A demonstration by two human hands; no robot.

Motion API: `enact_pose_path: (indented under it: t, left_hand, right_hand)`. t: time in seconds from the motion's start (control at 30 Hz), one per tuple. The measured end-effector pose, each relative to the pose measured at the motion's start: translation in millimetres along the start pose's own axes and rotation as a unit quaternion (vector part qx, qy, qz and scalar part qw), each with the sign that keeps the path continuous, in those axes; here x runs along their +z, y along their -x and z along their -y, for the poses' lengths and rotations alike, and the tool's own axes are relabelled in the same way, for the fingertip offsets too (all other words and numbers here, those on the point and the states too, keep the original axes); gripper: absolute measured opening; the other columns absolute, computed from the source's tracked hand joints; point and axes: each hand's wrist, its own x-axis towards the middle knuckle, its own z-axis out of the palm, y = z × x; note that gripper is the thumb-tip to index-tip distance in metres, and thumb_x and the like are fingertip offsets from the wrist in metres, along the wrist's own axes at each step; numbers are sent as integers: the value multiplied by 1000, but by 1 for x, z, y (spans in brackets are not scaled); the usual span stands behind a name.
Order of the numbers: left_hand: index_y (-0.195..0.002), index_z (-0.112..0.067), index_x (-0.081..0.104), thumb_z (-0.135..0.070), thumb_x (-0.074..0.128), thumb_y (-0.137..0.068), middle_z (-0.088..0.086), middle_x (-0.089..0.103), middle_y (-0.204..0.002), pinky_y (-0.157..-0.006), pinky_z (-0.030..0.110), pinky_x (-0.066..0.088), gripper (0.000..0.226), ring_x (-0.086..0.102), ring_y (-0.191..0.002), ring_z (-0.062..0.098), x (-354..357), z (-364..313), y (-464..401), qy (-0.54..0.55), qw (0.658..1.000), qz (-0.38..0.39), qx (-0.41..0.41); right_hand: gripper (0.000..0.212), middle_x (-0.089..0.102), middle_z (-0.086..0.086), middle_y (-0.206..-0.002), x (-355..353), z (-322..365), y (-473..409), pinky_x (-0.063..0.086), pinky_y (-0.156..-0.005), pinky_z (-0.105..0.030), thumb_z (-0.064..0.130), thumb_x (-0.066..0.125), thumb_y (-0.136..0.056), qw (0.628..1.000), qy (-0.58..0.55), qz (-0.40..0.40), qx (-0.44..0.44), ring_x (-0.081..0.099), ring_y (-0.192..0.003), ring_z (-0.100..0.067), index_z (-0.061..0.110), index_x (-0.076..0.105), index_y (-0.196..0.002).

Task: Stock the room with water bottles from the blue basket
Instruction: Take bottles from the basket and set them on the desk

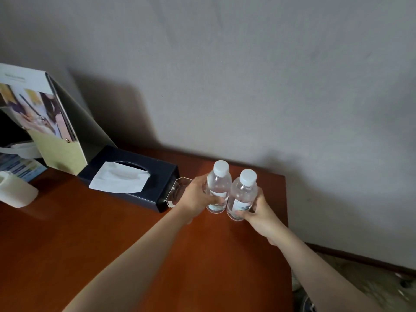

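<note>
Two clear water bottles with white caps stand side by side near the far right corner of the brown wooden table (112, 233). My left hand (195, 195) grips the left bottle (218, 186) around its lower body. My right hand (258, 212) grips the right bottle (243, 194) from the right, near its base. Both bottles are upright and nearly touching. The blue basket is out of view.
A dark tissue box (132, 176) with a white tissue sticking out lies left of the bottles. A clear glass dish (176, 191) sits between the box and my left hand. A standing brochure holder (51, 122) and a white container (15, 191) are at the far left. The wall is close behind.
</note>
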Motion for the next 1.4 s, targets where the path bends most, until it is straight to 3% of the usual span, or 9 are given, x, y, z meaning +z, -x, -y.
enact_pose_path:
  t: [0.27, 0.5, 0.67, 0.8, 0.9, 1.03, 1.13, 1.23, 1.4]
  left_hand:
    - [-122, -28, 56, -22, 82, -63, -1, 62, -120, -95, 37, 49, 65, 60, -109, 16, 1, 0, 3, -32, 999, -32, 1]
    - [-130, -22, 50, -21, 74, -78, -3, 60, -124, -93, 32, 46, 57, 56, -112, 15, 14, -5, 19, -14, 997, -65, -30]
    - [-134, -16, 47, -24, 70, -82, 3, 57, -135, -94, 30, 45, 58, 54, -120, 18, 25, -6, 45, -15, 989, -125, -72]
    - [-134, -12, 48, -26, 63, -88, 6, 58, -132, -85, 25, 42, 50, 55, -113, 17, 42, -9, 73, -27, 974, -202, -101]
    - [-129, -13, 52, -25, 58, -91, 0, 60, -117, -78, 23, 42, 40, 51, -100, 9, 64, -19, 97, -15, 969, -231, -91]
    - [-107, -12, 65, -18, 57, -92, -2, 63, -97, -66, 18, 43, 19, 56, -89, 12, 94, -33, 127, -43, 979, -188, -62]
    - [-95, -16, 64, -16, 55, -93, 0, 66, -87, -76, 26, 51, 9, 61, -86, 17, 119, -43, 143, -57, 991, -114, -39]
    - [-100, -19, 58, -19, 52, -94, -1, 64, -86, -82, 33, 53, 8, 61, -83, 14, 148, -49, 162, -58, 997, -37, -23]
    - [-103, -12, 58, -16, 54, -93, -1, 62, -79, -71, 25, 49, 11, 58, -73, 15, 207, -47, 194, -57, 997, 50, -1]
  right_hand:
    - [63, 49, 6, -124, 0, 14, -3, 37, -91, -22, 11, 69, -80, 998, 49, -19, -30, 49, -118, -13, 22, 36, -133]
    - [76, 50, 1, -138, 1, 12, 4, 39, -89, -25, 19, 63, -86, 997, 60, -31, -20, 49, -126, -22, 31, 18, -145]
    - [72, 34, 8, -151, -10, -9, 11, 37, -107, -33, 11, 56, -90, 997, 53, -50, -29, 40, -134, -14, 33, 15, -146]
    - [44, 57, 0, -128, -41, -27, 27, 45, -83, -22, 9, 56, -89, 993, -5, -115, -20, 56, -106, -13, 22, 46, -130]
    - [14, 67, -5, -107, -67, -46, 44, 52, -81, -32, 15, 61, -87, 991, -46, -126, -16, 62, -94, -18, 25, 61, -98]
    - [18, 64, 1, -80, -95, -66, 86, 51, -83, -39, 13, 59, -88, 987, -87, -134, 2, 64, -87, -21, 25, 61, -75]
    - [19, 62, -2, -77, -114, -86, 124, 50, -81, -39, 9, 59, -88, 982, -110, -153, 8, 61, -80, -20, 21, 62, -74]
    - [20, 63, -5, -80, -132, -116, 169, 49, -81, -38, 9, 59, -88, 975, -119, -188, 27, 61, -79, -19, 23, 62, -75]
    - [22, 64, -2, -78, -163, -170, 270, 48, -71, -34, 6, 57, -89, 943, -147, -294, 57, 61, -78, -22, 23, 60, -76]
